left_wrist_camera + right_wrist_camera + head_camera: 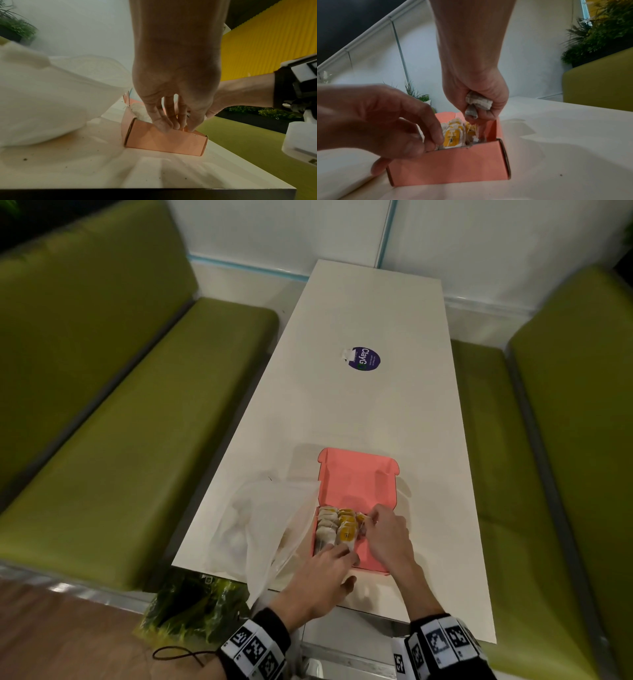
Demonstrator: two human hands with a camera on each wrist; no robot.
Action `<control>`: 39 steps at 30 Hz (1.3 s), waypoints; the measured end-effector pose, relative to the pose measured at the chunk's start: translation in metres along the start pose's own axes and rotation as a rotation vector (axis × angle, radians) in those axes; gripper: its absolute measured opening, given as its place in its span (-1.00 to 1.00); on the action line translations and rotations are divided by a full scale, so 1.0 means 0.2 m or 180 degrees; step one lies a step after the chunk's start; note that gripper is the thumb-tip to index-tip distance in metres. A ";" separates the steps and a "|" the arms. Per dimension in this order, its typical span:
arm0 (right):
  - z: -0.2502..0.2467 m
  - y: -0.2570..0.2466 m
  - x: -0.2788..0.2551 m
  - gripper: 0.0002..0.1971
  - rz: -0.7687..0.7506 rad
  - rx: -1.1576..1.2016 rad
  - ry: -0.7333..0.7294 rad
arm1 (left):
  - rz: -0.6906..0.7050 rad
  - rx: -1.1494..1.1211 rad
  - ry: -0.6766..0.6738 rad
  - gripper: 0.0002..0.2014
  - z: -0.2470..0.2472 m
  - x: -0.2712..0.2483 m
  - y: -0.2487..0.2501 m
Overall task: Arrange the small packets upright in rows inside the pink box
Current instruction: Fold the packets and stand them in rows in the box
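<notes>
A long white desk (370, 405) stands between green benches (137, 412), carrying the pink box (450, 165). The right hand (476, 94) clutches crumpled packets (478, 102); the left hand (385, 121) seemingly pinches the upright rows (453, 136).

A long white tabletop (376, 412) carries a round purple sticker (365, 359) well beyond the fingers. A clear plastic bag (260, 529) lies just left of the fingers. Green benches (130, 419) flank the tabletop on both sides, and a leafy plant (604, 31) stands behind the right one.
</notes>
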State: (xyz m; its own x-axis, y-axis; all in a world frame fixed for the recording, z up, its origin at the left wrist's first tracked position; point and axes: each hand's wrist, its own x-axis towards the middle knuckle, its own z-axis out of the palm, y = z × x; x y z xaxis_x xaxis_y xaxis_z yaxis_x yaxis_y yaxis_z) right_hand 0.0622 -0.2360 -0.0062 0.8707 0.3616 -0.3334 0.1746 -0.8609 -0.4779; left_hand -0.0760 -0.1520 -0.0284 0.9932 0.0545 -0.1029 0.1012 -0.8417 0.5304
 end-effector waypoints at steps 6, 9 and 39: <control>-0.01 -0.02 -0.02 -0.91 -0.0017 0.0069 0.0027 | -0.0013 0.0002 -0.0013 -0.71 0.00 0.00 0.00; -0.04 -0.01 -0.04 -0.86 -0.0011 0.0230 0.0047 | -0.0015 -0.0045 0.0006 -0.72 0.00 0.00 0.00; 0.01 0.02 -0.17 -0.53 0.0470 0.3180 -0.0803 | -0.0394 -0.2098 0.0943 -0.87 -0.25 0.13 0.06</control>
State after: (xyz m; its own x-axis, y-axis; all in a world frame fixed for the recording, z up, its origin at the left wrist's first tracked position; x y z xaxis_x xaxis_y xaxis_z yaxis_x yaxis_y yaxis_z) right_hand 0.0320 -0.2515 0.0022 0.7109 0.4401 -0.5485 -0.4864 -0.2556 -0.8355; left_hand -0.0454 -0.1340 0.0176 0.9367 0.3499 -0.0125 0.1346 -0.3270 0.9354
